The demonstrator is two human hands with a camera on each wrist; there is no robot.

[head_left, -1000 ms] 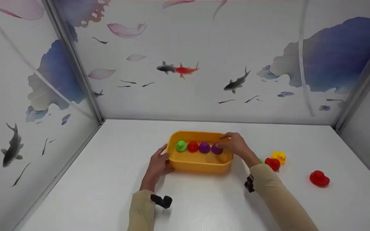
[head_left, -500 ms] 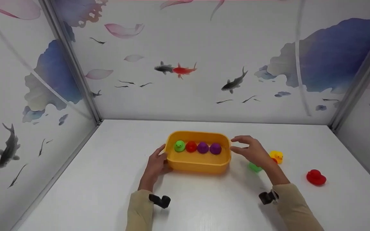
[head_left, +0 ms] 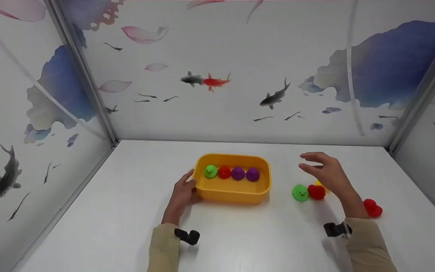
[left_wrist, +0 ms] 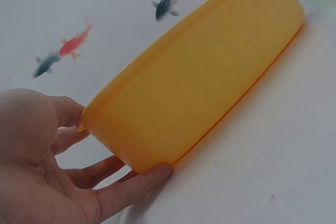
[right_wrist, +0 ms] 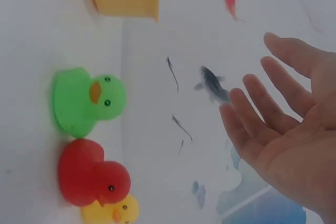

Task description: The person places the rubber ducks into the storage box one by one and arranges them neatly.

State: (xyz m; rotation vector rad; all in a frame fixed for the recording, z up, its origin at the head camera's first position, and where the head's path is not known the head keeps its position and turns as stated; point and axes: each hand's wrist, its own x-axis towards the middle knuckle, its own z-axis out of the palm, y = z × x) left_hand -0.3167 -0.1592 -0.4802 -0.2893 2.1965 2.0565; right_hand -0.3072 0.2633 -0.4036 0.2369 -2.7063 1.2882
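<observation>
A yellow plastic tub (head_left: 232, 197) stands on the table. In it, a green rubber duck (head_left: 210, 171), a red toy (head_left: 224, 172) and two purple toys (head_left: 238, 173) form a row. My left hand (head_left: 181, 194) holds the tub's left end; in the left wrist view, its fingers spread from rim to base. My right hand (head_left: 329, 172) hovers right of the tub, fingers apart and nothing between them. Nearest it on the table are a green rubber duck (right_wrist: 89, 100), a red rubber duck (right_wrist: 92, 174) and a yellow rubber duck (right_wrist: 110, 212), partly hidden by the red one.
Farther right lies another red toy (head_left: 372, 208), partly covered by my right forearm. The white table (head_left: 240, 241) meets a printed back wall (head_left: 217, 121) and side walls with fish and petal pictures.
My right hand has let go of the rightmost purple toy in the tub and moved right, over near the loose ducks. The left hand stays at the tub's end.
</observation>
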